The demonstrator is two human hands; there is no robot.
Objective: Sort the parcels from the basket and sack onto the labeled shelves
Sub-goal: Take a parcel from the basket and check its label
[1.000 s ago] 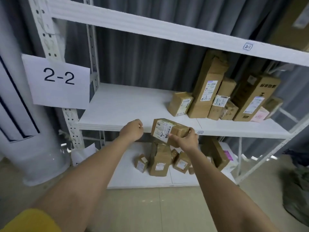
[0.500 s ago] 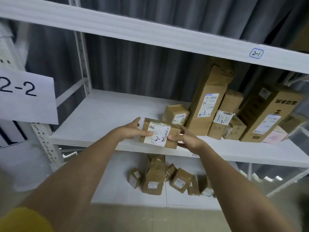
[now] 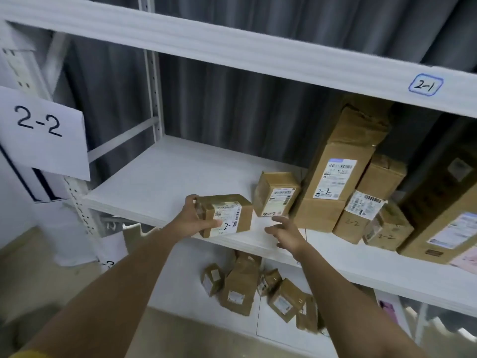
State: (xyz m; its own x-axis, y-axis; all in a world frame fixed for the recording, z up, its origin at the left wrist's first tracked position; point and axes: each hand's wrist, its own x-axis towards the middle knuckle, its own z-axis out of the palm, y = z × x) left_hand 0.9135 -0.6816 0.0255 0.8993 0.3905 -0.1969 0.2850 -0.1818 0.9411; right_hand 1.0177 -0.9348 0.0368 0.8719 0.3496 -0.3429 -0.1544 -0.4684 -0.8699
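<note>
Our left hand (image 3: 192, 223) grips the 2-2 parcel (image 3: 227, 215) on the shelf (image 3: 160, 182) front edge matching its label; right hand (image 3: 286, 235) released, just beside the parcel.

Parcel stockroom: labelled shelves (image 3: 180, 174), boxes (image 3: 333, 177)

The left hand (image 3: 192, 219) grips a small cardboard parcel (image 3: 227, 215) marked 2-2 at the near edge of the middle shelf (image 3: 165, 177). The right hand (image 3: 286, 235) hovers just right of it, fingers loosely spread, touching nothing. Farther right stand more 2-2 parcels (image 3: 333, 182). A 2-2 sign (image 3: 41, 133) hangs on the left upright. Small parcels (image 3: 240, 288) lie on the lower shelf (image 3: 180, 288).
</note>
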